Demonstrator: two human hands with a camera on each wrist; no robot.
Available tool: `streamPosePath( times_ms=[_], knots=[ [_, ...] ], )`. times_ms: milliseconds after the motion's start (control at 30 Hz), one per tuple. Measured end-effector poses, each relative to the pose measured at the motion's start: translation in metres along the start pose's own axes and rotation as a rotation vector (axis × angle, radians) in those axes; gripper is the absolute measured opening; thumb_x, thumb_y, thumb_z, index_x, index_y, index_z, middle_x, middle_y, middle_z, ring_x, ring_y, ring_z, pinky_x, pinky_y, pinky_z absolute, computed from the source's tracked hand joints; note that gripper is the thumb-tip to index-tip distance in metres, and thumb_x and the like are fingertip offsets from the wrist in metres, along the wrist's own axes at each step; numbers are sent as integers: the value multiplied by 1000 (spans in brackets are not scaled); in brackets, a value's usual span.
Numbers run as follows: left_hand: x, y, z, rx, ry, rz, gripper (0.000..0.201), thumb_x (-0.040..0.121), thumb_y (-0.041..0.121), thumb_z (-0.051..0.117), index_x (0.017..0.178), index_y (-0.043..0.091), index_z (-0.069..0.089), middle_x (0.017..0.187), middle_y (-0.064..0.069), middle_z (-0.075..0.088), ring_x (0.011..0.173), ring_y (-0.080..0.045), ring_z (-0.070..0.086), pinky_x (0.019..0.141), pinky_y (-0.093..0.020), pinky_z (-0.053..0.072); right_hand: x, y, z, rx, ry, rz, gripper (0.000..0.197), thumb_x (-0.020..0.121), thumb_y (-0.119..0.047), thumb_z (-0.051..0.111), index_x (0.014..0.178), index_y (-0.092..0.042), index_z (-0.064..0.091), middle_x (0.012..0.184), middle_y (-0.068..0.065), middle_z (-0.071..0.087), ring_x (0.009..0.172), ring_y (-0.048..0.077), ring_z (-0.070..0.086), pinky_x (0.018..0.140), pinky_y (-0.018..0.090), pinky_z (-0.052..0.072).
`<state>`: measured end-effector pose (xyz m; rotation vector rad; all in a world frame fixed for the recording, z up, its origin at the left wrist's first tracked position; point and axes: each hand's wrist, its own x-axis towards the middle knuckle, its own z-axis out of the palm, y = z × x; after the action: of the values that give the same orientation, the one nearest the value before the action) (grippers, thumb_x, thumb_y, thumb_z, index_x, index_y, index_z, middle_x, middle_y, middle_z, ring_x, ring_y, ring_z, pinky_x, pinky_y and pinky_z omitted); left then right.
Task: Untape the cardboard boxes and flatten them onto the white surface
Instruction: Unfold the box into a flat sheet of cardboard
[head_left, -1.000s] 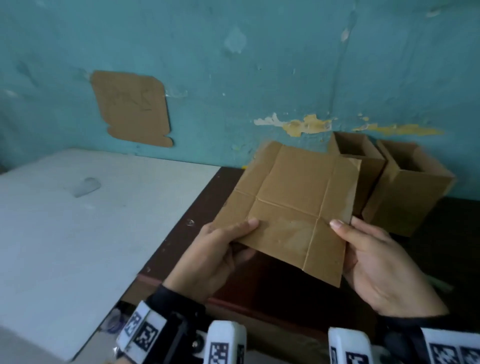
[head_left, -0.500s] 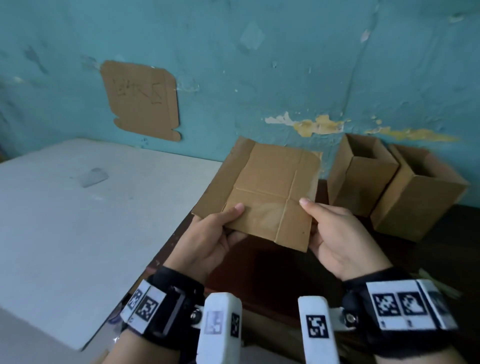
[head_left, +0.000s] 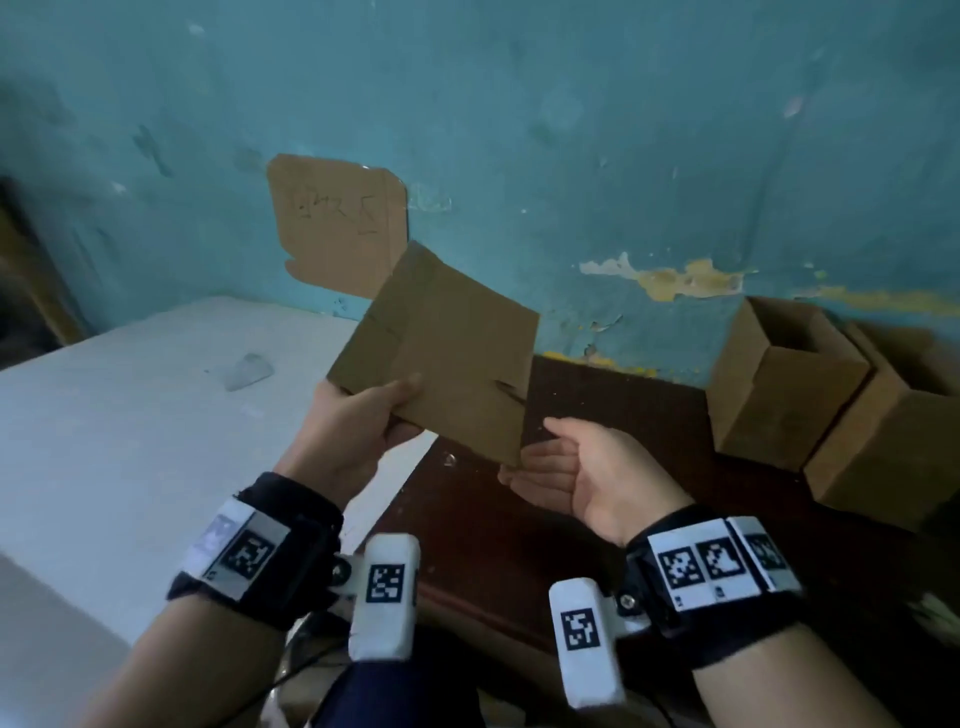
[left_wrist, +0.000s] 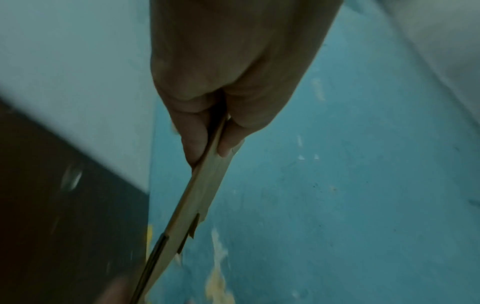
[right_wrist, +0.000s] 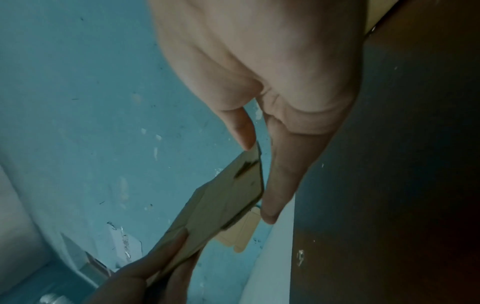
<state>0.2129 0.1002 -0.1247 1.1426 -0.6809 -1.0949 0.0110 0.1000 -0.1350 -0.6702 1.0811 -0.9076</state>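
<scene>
A flattened brown cardboard box (head_left: 441, 353) hangs in the air over the near edge of the white surface (head_left: 130, 441). My left hand (head_left: 358, 421) pinches its near left corner, thumb on top and fingers under; the left wrist view shows the flattened box (left_wrist: 205, 181) edge-on between thumb and fingers. My right hand (head_left: 566, 467) is open, palm up, just off the box's near right corner. In the right wrist view its straight fingers (right_wrist: 275, 185) lie beside the flattened box (right_wrist: 228, 197) without gripping it. Two open upright cardboard boxes (head_left: 779, 384) (head_left: 893, 431) stand at the right.
The two boxes stand on a dark brown table (head_left: 571, 519) against a peeling teal wall (head_left: 571, 156). A cardboard sheet (head_left: 337, 223) is stuck on the wall. A small clear scrap (head_left: 248, 370) lies on the white surface.
The flattened box has moved left toward the white surface. My right hand has let go of it and opened; my left hand alone holds it now.
</scene>
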Motion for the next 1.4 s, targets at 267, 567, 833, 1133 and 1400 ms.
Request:
streamPosePath(
  times_ms=[267, 567, 833, 1133, 1400],
  knots=[
    [72, 25, -64, -17, 72, -138, 14, 97, 0, 58, 111, 2, 59, 93, -9, 68, 69, -14, 70, 46, -19, 56, 4, 6, 9, -18, -8, 73, 42, 106, -22, 45, 113, 17, 59, 101, 38, 71, 86, 40, 74, 64, 38, 63],
    [136, -4, -109, 97, 101, -349, 13, 96, 5, 61, 83, 2, 60, 81, -9, 65, 57, -14, 68, 54, -22, 58, 15, 9, 9, -56, 13, 81, 41, 107, -16, 39, 111, 18, 60, 96, 36, 73, 83, 40, 76, 62, 39, 65],
    [179, -16, -104, 255, 148, -359, 12, 94, 6, 66, 84, 4, 59, 74, -8, 63, 37, -9, 62, 44, -20, 55, 33, 3, 24, -110, 32, 107, 42, 107, -19, 38, 109, 16, 61, 97, 35, 73, 87, 41, 75, 69, 40, 64],
    [202, -24, -102, 604, 477, -150, 70, 63, 28, 93, 115, 6, 52, 119, -16, 64, 101, -33, 67, 89, -44, 59, 40, -3, 37, -400, 97, 156, 27, 103, -2, 45, 116, 15, 62, 106, 34, 71, 99, 43, 72, 76, 40, 61],
    [201, -16, -80, 1452, 14, 82, 34, 83, 22, 75, 115, 13, 69, 119, -8, 65, 107, -27, 61, 96, -40, 52, 31, 1, 49, -489, 76, 138, 28, 101, 1, 48, 123, 10, 62, 110, 30, 71, 100, 36, 73, 76, 34, 59]
  ],
)
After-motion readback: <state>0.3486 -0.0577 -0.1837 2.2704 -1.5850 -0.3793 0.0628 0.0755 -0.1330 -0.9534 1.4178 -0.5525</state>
